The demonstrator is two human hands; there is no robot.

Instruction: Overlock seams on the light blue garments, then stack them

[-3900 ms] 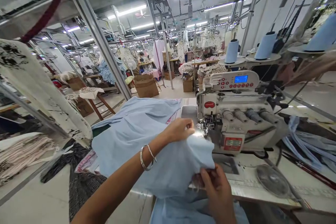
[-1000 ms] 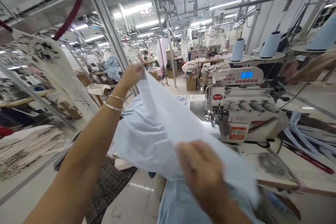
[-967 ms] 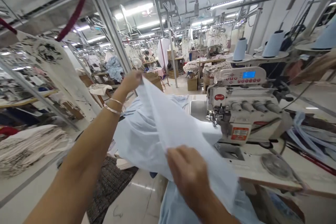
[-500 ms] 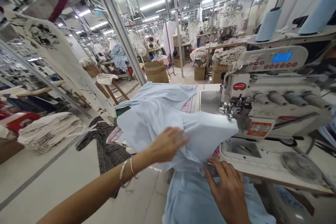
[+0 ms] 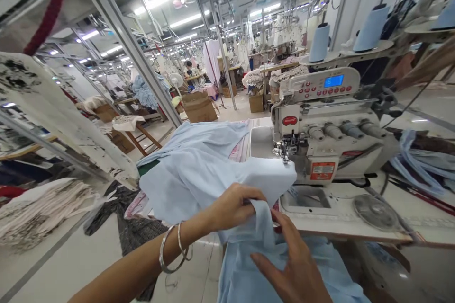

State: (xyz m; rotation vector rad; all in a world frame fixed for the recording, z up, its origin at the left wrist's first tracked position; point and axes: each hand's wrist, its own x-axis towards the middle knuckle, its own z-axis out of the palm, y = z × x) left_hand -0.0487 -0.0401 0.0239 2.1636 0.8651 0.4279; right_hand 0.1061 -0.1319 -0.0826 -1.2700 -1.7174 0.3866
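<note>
The pale blue garment [image 5: 199, 180] now lies bunched on the counter [image 5: 320, 220] in front of the overlock sewing machine [image 5: 330, 123], its folded corner reaching the presser foot [image 5: 284, 150]. A second ago it was lifted into the air. The left hand [image 5: 234, 208], with two bangles [image 5: 170, 251] on its wrist, has come down and pinches a fold of the cloth, its fingers curled tightly over it. The right hand [image 5: 287, 270] sits lower and nearer, fingers spread, with its fingertips [image 5: 280, 220] resting against a hanging strip of the same cloth, not closed on it. More of the garment drapes over the counter's near edge. Beyond the machine stand thread cones [image 5: 320, 42], and pale blue strips [image 5: 415, 163] lie to its right.
</note>
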